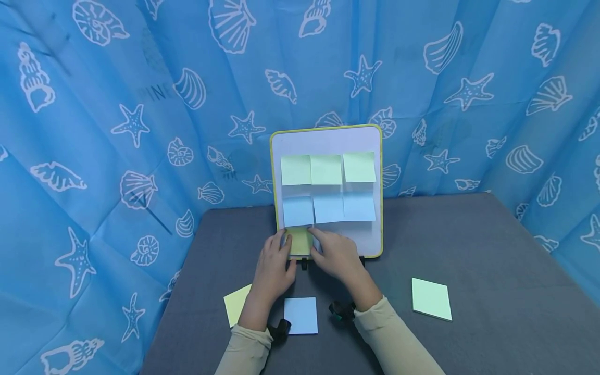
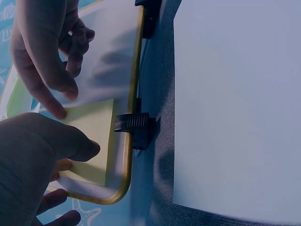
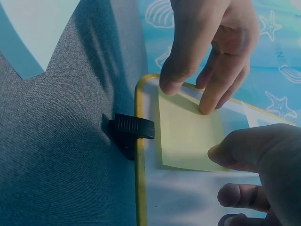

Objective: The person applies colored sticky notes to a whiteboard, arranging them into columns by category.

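Observation:
A yellow sticky note [image 1: 300, 242] lies flat on the lower left of a yellow-rimmed whiteboard [image 1: 328, 141], under a row of blue notes [image 1: 329, 208]. My left hand [image 1: 273, 265] rests fingertips along the note's left side. In the right wrist view the left thumb [image 3: 171, 88] and index fingertip lie at its edge. From the other side my right hand [image 1: 338, 255] touches the note's upper right corner with the index finger, the thumb near its right edge [image 3: 215, 155]. Neither hand's fingers curl round the note.
Green notes [image 1: 326, 170] form the board's top row. Black clips [image 2: 136, 123] hold its lower edge upright on the grey table [image 1: 497, 271]. Yellow [image 1: 236, 303], blue [image 1: 301, 315] and green [image 1: 431, 298] note pads lie in front. A blue shell-patterned curtain [image 1: 290, 47] hangs behind.

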### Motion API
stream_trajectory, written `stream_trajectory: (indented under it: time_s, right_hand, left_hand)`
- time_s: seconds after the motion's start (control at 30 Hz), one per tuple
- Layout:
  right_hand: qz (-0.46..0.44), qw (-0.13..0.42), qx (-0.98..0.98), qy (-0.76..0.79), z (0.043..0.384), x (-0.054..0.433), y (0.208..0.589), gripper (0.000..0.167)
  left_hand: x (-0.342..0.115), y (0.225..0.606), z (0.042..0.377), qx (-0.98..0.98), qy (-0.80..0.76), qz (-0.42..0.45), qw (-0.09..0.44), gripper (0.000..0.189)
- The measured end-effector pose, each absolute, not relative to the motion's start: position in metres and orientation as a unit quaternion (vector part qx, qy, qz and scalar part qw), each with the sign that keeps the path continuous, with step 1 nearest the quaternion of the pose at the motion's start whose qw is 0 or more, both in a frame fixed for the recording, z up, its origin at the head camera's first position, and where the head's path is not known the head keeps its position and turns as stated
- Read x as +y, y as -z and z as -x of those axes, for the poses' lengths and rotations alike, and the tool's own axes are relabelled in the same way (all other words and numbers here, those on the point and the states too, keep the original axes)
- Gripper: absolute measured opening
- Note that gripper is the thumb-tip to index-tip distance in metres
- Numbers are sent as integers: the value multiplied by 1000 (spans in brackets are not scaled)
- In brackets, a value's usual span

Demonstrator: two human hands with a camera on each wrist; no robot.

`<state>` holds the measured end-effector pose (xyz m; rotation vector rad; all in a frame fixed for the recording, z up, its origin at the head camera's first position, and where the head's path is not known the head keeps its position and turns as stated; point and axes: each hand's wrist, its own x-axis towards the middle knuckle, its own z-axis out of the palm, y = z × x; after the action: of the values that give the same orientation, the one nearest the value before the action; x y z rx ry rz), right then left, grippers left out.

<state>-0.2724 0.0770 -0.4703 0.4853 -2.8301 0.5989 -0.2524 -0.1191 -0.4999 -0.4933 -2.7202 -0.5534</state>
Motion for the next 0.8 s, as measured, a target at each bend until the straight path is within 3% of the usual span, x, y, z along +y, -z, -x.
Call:
stream_trajectory:
  time_s: [0.8]
  right_hand:
    - [-183, 119, -955, -202, 266, 73, 473, 28]
  left_hand:
    - [-119, 496, 246, -952, 199, 170, 162, 43]
